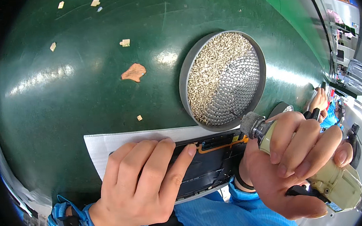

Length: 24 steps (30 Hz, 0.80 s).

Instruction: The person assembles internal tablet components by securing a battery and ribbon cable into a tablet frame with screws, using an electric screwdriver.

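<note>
The opened flat device [206, 164], a thin dark panel with its inner parts and an orange flex strip exposed, is laid on a white sheet [107, 146] at the near edge of the green counter [81, 91], just in front of the person. It is pinned down by the left hand [140, 184], whose fingers [172, 169] are spread flat and slightly curled over its left half, nothing being gripped between them. A pale green powered screwdriver [322, 174] is held in the right hand [295, 163]; the fingers are wrapped closed round its body, and its knurled metal nose is pointed down toward the device's upper right corner. Whether the tip is touching the device cannot be told, as it is hidden by the nose.

The device is judged to be light, stiff but thin, and fragile where the boards and the flex strip are bare; it would best be held by its frame edges or pressed on its covered left part, as is done here, and kept off the exposed parts.

Just behind the device a round grey tray [184, 76] is set, its dimpled floor filled on the left with many small screws [212, 72]. Small tan scraps [134, 72] are scattered on the counter farther back. Another person's hand [319, 100] is seen at the right edge.
</note>
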Tool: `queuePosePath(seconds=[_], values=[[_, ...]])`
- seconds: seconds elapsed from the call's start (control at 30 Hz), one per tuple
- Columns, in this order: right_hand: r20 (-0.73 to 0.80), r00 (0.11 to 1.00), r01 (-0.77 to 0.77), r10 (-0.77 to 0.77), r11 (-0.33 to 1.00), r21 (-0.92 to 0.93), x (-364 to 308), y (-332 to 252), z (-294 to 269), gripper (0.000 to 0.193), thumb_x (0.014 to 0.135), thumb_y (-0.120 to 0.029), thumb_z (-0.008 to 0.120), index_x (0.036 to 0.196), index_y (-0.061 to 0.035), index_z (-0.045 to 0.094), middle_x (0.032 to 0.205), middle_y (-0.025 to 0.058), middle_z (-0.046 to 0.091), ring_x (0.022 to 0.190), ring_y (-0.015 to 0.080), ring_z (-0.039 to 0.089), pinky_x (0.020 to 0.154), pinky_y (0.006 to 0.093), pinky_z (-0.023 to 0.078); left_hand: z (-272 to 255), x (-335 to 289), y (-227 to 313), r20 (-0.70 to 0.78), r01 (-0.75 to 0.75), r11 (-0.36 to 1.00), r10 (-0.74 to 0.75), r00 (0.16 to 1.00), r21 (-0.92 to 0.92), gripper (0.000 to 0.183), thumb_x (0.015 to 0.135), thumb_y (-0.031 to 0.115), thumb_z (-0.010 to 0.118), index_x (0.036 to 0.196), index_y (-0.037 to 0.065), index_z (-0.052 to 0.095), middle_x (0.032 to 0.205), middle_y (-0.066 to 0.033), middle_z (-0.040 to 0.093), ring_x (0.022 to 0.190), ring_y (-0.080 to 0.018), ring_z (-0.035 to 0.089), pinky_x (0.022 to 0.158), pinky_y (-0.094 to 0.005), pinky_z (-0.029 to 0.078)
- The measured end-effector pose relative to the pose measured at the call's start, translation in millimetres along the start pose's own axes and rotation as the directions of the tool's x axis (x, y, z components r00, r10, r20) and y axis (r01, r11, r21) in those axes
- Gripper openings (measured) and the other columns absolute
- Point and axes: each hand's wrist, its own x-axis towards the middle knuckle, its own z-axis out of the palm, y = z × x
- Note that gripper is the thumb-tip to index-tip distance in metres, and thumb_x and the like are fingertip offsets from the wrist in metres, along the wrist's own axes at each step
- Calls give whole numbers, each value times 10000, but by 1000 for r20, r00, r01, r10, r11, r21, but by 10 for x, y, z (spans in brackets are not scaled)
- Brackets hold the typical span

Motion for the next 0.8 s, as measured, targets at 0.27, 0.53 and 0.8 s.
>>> queuePosePath(seconds=[0.27,0.53,0.8], values=[[48,998,-29,30,999,-16,-24,-44,-46,646,980,-491,765,1291,-1,480,893,-13,504,642,58,479,539,229,419,50,-18,-10,-44,12,1000,-12,999,4,330,821,175,757,1126,63,818,1146,-110,665,1022,-262,626,819,-392,536],[84,996,-40,43,998,-38,-28,-62,-67,643,960,-473,793,1278,-7,484,882,-16,502,642,68,481,549,234,412,43,-2,-2,-7,-4,1000,4,1000,-23,529,663,165,699,1170,69,814,1144,-154,652,1041,-321,614,842,-404,555],[175,978,-134,118,988,83,-72,-331,133,698,999,-461,741,1426,-30,393,959,42,533,651,139,511,480,295,427,124,-64,-3,-119,39,998,-44,992,-46,345,667,118,852,1007,61,854,1153,-125,665,1034,-312,620,811,-385,553]])
